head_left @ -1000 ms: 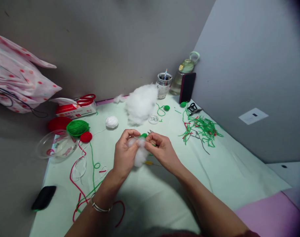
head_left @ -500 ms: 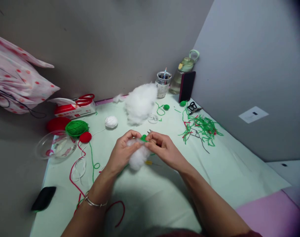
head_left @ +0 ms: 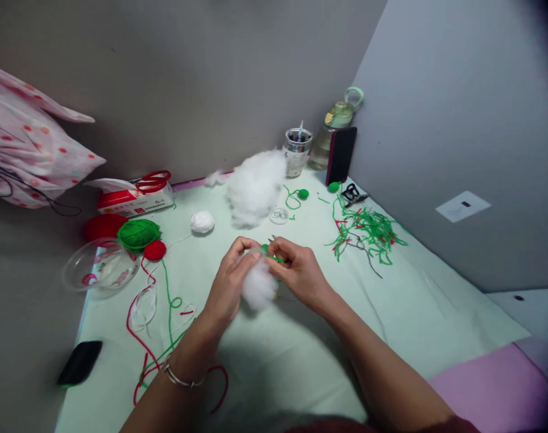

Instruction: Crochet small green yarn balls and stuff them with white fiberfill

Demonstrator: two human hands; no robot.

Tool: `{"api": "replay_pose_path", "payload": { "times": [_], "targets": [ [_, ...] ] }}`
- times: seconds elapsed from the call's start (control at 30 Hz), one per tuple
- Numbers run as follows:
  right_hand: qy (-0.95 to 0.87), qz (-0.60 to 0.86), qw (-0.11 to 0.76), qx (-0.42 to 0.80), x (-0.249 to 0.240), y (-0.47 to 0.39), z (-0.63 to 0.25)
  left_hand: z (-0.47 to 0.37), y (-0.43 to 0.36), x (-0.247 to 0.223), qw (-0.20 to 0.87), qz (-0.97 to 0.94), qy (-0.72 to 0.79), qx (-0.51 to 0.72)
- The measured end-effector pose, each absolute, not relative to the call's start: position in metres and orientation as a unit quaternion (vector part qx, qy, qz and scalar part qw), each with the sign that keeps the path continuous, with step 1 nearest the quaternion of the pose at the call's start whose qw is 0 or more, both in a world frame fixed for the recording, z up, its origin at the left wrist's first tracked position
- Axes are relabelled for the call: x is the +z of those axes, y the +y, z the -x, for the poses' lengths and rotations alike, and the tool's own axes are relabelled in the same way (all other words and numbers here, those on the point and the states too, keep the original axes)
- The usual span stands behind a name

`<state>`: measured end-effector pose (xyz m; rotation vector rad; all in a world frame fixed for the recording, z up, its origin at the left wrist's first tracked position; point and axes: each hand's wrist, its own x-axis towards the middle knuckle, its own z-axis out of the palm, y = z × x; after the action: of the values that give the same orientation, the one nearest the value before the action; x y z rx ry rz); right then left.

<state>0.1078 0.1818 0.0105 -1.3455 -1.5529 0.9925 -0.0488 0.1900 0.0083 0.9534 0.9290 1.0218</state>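
Note:
Near the middle of the table, my left hand (head_left: 231, 279) is closed round a tuft of white stuffing (head_left: 259, 287), which hangs below its fingers. My right hand (head_left: 300, 269) pinches a small green yarn piece (head_left: 265, 247) right beside the left fingertips; most of that piece is hidden by the fingers. Just behind the hands the tips of small scissors (head_left: 272, 239) show. A large heap of white stuffing (head_left: 256, 187) lies farther back.
At left are a white yarn ball (head_left: 202, 222), a green yarn ball (head_left: 139, 233), a clear lid (head_left: 100, 264) and loose strands. At right lie green yarn scraps (head_left: 375, 231), black scissors (head_left: 353, 193), a phone (head_left: 341, 155) and a bottle (head_left: 332, 132).
My left hand and the stuffing tuft have shifted slightly right, closer to my right hand. The green piece is now more covered by my fingers.

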Motion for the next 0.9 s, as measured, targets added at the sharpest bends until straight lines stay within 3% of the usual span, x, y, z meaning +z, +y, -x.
{"api": "replay_pose_path", "payload": {
  "times": [0.33, 0.6, 0.9],
  "targets": [
    [-0.558, 0.540, 0.456, 0.435, 0.016, 0.184, -0.113, 0.056, 0.197, 0.002, 0.720, -0.431, 0.383, 0.387],
    [-0.610, 0.475, 0.389, 0.501, 0.020, 0.173, -0.103, 0.057, 0.201, -0.008, 0.630, -0.446, 0.415, 0.482],
    [-0.572, 0.560, 0.444, 0.403, 0.007, 0.181, -0.099, 0.054, 0.193, 0.006, 0.645, -0.472, 0.390, 0.458]
  ]
}}
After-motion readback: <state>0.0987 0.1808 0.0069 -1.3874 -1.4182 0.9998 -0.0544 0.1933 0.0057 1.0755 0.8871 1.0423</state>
